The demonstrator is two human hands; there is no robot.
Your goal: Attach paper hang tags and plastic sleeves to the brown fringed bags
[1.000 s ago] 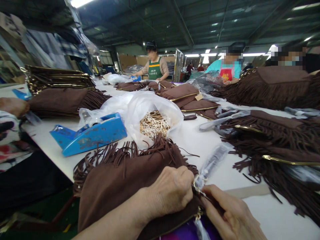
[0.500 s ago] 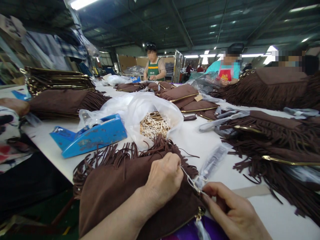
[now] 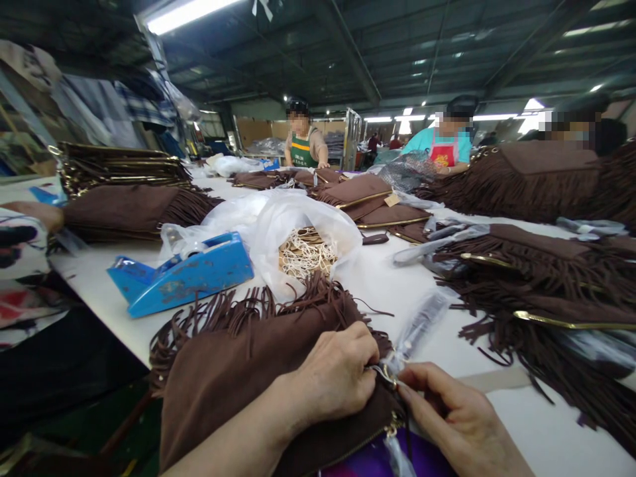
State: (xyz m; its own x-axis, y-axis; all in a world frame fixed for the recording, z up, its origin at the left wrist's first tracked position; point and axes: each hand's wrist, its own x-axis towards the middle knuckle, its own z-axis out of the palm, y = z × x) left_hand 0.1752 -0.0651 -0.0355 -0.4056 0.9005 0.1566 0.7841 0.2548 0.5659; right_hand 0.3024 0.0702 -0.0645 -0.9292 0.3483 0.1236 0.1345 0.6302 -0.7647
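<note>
A brown fringed bag (image 3: 223, 371) lies in front of me, its zipper edge toward me. My left hand (image 3: 340, 371) rests over the bag with closed fingers, pinching a thin white string (image 3: 381, 372). Close beside it, my right hand (image 3: 454, 407) pinches at the metal ring where the string passes; its fingertips partly hide what they grip. A plastic-wrapped strap (image 3: 422, 321) runs from that ring onto the table. Below, a zipper pull (image 3: 392, 427) hangs with clear wrap on it. Something purple (image 3: 368, 460) shows under the bag.
Behind the bag stand a blue tape dispenser (image 3: 186, 271) and a white plastic bag (image 3: 342, 232) holding strung tags (image 3: 308, 252). Brown fringed bags (image 3: 541, 265) are piled at right, more bags (image 3: 134, 209) at left. Co-workers (image 3: 305, 142) stand across the table (image 3: 561, 417).
My left hand has come down and right, close to the ring, and the string stretched between my hands is now shorter. My right hand stays nearly in place. The view has shifted slightly.
</note>
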